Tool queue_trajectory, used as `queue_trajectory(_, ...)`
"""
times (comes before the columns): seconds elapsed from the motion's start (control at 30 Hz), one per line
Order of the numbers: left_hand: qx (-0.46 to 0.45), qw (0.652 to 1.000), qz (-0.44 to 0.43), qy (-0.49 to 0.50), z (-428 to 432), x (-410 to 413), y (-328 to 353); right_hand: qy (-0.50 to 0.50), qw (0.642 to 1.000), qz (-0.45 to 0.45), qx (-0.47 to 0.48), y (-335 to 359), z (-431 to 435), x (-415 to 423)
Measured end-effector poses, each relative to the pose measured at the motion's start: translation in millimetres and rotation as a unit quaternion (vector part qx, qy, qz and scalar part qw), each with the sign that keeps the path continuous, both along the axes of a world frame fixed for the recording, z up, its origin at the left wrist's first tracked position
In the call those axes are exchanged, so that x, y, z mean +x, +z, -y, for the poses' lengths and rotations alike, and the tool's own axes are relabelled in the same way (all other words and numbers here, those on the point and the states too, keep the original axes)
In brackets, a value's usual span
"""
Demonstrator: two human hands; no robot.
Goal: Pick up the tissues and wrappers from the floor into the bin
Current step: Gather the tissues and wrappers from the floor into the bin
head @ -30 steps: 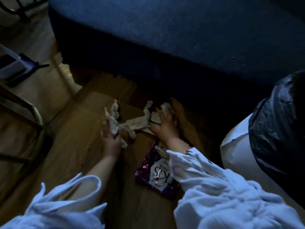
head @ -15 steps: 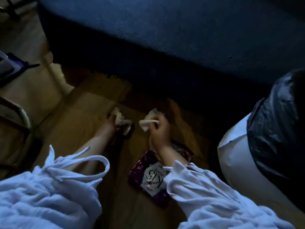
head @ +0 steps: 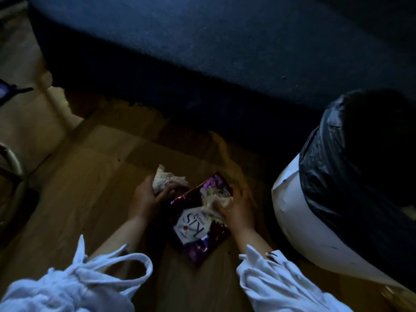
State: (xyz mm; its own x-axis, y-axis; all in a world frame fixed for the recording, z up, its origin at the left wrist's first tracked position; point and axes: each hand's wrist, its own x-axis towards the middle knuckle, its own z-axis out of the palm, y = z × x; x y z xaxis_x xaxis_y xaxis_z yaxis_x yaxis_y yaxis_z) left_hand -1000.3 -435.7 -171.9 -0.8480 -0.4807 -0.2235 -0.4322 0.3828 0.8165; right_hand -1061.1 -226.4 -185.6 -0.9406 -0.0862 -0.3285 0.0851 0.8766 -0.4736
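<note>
A purple snack wrapper (head: pixel 198 224) with a white label lies on the wooden floor (head: pixel 90 188) between my hands. My left hand (head: pixel 148 197) is closed around a crumpled white tissue (head: pixel 166 180), just left of the wrapper's upper edge. My right hand (head: pixel 234 210) holds another crumpled tissue (head: pixel 213 202) and rests on the wrapper's right side. The white bin (head: pixel 297 221) with a black liner bag (head: pixel 351 163) stands at the right, close to my right hand.
A dark blue sofa or bed (head: pixel 225 52) fills the top of the view, its shadowed base right behind the wrapper. A metal chair frame (head: pixel 13 163) stands at the far left. My white sleeves (head: pixel 281 282) fill the bottom.
Both hands gathered the loose tissues off the floor into their fists, then drew back toward me. The right hand now lies on the purple wrapper.
</note>
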Motion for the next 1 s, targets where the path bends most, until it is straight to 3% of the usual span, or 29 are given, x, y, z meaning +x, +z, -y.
queue_trajectory(0.13, 0.023, 0.999, -0.034, 0.02, -6, 5, 0, -0.04, 0.999, 0.009, 0.027, -5, 6, 3)
queue_trajectory(0.27, 0.046, 0.994, -0.074, 0.066, -8, 7, 13, -0.015, 0.995, 0.004, 0.097, 8, 8, 5)
queue_trajectory(0.4, 0.054, 0.99, -0.107, 0.076, -7, 9, 47, -0.022, 1.0, -0.008, -0.01, 58, 8, 7)
queue_trajectory(0.73, 0.043, 0.971, -0.223, 0.069, -76, 4, 226, -0.001, 0.985, -0.114, -0.128, 258, -23, 25)
queue_trajectory(1.0, 0.18, 0.931, -0.317, -0.024, -186, -3, 322, -0.131, 0.949, -0.214, -0.192, 347, -137, 19)
